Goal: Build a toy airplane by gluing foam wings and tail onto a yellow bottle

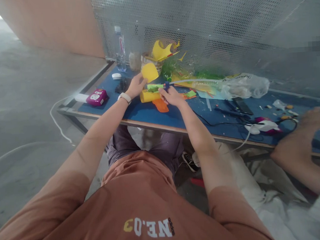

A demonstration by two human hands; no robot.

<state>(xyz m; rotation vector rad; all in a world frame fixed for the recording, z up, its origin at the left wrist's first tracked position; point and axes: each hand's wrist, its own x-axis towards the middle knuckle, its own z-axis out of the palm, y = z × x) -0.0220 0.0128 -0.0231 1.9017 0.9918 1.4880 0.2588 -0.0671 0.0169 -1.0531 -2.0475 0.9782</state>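
My left hand (136,84), with a white band on the wrist, pinches the lower left edge of a rounded yellow piece (150,72) above the blue table. To its right, my right hand (170,95) is closed on a dark blue tool (166,86), perhaps a glue gun; a whitish strip runs rightward from it. Between the hands lies a light green roll (155,88), close to my right fingertips. Just below it is a yellow roll (150,95), and an orange piece (160,105) rests nearer the table's front edge.
A water bottle (120,50) and a purple packet (97,97) stand at the left. Yellow cut sheets (163,50) top a basket behind my hands. Rightward are a plastic bag (245,85), a phone (242,105), cables and another person's arm (298,145).
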